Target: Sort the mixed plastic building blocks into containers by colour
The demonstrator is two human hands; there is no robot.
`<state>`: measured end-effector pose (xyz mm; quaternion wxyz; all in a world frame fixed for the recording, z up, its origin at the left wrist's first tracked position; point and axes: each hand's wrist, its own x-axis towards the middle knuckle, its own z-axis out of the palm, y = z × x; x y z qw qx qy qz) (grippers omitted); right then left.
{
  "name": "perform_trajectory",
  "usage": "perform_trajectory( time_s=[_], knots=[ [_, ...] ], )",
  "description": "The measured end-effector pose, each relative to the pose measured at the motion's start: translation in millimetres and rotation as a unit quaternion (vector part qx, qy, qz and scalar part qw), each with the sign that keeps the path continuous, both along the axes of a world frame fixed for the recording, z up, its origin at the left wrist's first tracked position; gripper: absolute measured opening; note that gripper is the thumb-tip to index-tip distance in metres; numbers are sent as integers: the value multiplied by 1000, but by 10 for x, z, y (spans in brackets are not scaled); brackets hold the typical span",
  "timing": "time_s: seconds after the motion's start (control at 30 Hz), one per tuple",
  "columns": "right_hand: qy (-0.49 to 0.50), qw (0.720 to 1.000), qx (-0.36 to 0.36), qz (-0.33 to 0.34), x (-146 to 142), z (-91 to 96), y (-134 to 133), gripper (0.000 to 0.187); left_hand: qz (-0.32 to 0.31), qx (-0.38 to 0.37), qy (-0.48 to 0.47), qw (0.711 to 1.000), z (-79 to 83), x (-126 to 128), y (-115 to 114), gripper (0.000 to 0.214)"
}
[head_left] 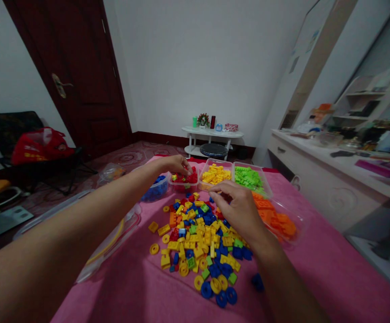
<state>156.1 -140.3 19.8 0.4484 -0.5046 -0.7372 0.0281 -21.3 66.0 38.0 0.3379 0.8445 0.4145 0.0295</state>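
My left hand (177,165) reaches over the clear tub of red bricks (183,185), its fingers bent and drawn together above the red pieces. Whatever those fingers hold, if anything, is hidden. My right hand (237,204) hovers above the far right side of a mixed pile of toy building bricks (201,237), near the tub of yellow bricks (216,174). Thumb and forefinger come together there, and I cannot make out anything between them. Yellow, blue, red, green and orange bricks make up the pile, with round ring pieces (216,285) at its near edge.
Tubs of blue bricks (156,189), green bricks (248,178) and orange bricks (275,220) curve around the pile on a pink cloth (168,296). Clear lids (114,244) lie at the left. A white dresser (329,179) stands on the right, a small white table (211,132) beyond.
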Motion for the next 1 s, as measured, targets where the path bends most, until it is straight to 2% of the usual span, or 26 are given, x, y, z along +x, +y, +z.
perform_trajectory(
  time_s=[0.1,0.17,0.23,0.47,0.63,0.83,1.0],
  knots=[
    [-1,1000,-3,4,4,-1,0,14,-9,122,74,990,-231,86,86,29],
    [2,1000,-2,2,9,0,3,14,-28,139,102,985,-351,135,119,30],
    [3,1000,0,0,14,1,7,13,-32,134,109,984,-403,167,136,29],
    [-4,1000,1,5,8,2,3,14,-32,116,133,984,-332,253,195,13],
    [-5,1000,0,0,15,7,1,14,-25,103,125,986,-344,294,195,5],
    [-5,1000,-4,5,8,10,-1,14,-5,95,72,993,-296,184,171,7],
    [0,1000,-7,9,-2,5,-6,14,16,91,22,995,-159,78,177,16]
  ],
)
